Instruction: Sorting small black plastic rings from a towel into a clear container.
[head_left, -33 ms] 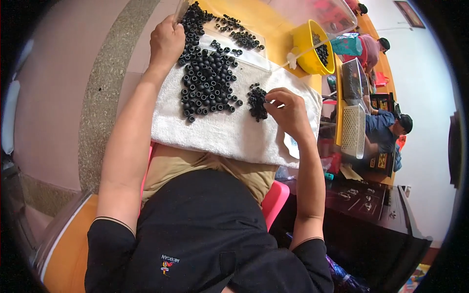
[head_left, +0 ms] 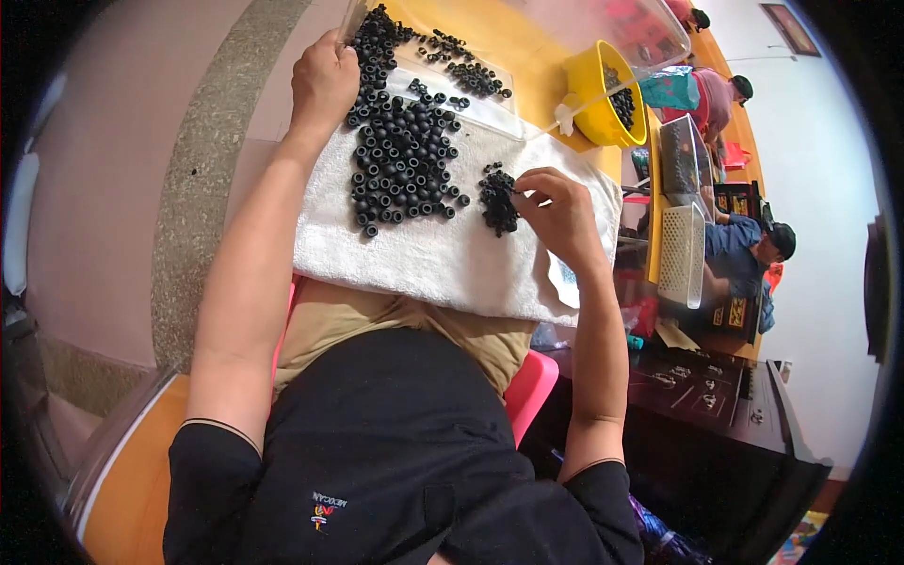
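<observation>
A white towel lies across the yellow table's edge and my lap. On it sits a big heap of small black rubber rings, with a smaller cluster of black rings to its right. My left hand is curled into a loose fist at the heap's far left corner, beside a clear plastic tray that holds more rings. Whether it holds any rings is hidden. My right hand rests on the towel, its fingertips pinched at the right edge of the small cluster.
A yellow bowl with black rings stands at the far right of the yellow table. A white perforated basket and two other seated people are to the right. A dark bench is below them, and a pink seat edge is by my hip.
</observation>
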{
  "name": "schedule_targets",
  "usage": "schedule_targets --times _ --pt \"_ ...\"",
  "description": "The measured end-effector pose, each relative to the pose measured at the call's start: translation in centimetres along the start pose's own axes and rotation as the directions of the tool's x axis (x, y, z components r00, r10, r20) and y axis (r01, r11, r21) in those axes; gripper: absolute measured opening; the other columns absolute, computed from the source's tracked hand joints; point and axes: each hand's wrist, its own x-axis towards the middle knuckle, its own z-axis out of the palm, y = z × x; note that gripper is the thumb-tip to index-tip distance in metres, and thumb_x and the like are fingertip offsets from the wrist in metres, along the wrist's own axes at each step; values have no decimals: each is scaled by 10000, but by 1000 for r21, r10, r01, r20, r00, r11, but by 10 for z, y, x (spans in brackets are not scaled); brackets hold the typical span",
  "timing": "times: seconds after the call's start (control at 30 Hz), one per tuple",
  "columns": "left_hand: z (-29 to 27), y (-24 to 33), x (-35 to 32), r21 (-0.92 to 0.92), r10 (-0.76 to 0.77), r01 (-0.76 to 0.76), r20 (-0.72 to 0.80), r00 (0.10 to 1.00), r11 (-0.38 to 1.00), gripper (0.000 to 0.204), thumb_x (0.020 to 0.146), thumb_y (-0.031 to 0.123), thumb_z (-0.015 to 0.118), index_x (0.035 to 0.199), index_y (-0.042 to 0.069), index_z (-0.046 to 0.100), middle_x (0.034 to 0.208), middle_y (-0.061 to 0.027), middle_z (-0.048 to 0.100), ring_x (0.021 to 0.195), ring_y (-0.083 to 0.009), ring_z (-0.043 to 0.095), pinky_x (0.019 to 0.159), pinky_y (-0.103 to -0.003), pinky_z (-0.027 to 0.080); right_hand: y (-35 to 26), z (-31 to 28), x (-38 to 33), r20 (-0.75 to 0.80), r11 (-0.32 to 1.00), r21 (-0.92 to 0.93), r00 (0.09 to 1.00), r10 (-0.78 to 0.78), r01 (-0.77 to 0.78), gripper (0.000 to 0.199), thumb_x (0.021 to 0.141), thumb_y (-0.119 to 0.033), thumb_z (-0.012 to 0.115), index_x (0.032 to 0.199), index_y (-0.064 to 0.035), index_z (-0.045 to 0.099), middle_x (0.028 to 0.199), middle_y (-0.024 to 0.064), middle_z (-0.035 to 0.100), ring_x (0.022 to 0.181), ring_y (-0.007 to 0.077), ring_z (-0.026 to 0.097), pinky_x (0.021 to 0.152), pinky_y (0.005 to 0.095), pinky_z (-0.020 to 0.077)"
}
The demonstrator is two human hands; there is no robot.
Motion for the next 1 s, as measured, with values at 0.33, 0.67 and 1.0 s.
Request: schedule_targets --times 0.33,0.67,1.0 --pt "-2 7 -3 -10 -35 35 6 999 999 319 912 163 529 1158 17 672 973 -262 708 969 -449 674 896 -507 524 13 21 104 -70 971 -234 995 -69 51 289 843 -245 763 1051 -45 749 1010 143 718 862 265 704 810 381 537" --pt "-6 13 -6 -10 -62 63 7 998 998 325 915 139 526 1184 33 675 954 -261 705 946 -444 678 870 -509 532 7 42 152 -115 890 -437 990 87 -129 721 815 -585 744 1209 12 665 1156 259 653 1055 399 645 910 452 506" --pt "-8 20 -7 -19 -97 98 27 995 995 327 927 117 535 1217 41 665 990 -247 711 955 -438 680 886 -503 529 -7 78 180 -225 856 -427 951 212 -291 744 881 -701 554 1201 -34 640 1235 201 601 1220 391 520 993 505 452"
